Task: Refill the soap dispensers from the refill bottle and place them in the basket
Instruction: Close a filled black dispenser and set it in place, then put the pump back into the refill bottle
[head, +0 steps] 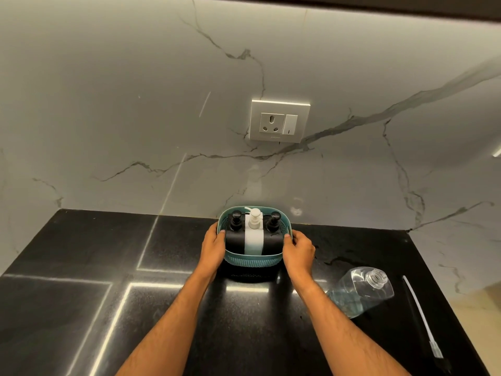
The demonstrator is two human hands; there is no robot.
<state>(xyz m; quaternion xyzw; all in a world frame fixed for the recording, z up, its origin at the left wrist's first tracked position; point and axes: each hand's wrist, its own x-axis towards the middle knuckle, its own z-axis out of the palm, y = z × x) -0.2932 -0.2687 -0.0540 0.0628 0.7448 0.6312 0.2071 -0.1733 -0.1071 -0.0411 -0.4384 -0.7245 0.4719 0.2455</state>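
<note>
Marble wall, socket plate; glossy black counter reflecting light strips.

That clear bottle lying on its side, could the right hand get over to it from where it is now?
Probably yes. The right hand grips the side of the teal basket, so it must let go first. The clear bottle lies uncapped on the black counter just to that hand's right, with nothing between them.

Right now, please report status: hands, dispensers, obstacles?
Left hand and right hand grip the basket sides. Three dispensers inside. Refill bottle uncapped, clear of basket.
</note>
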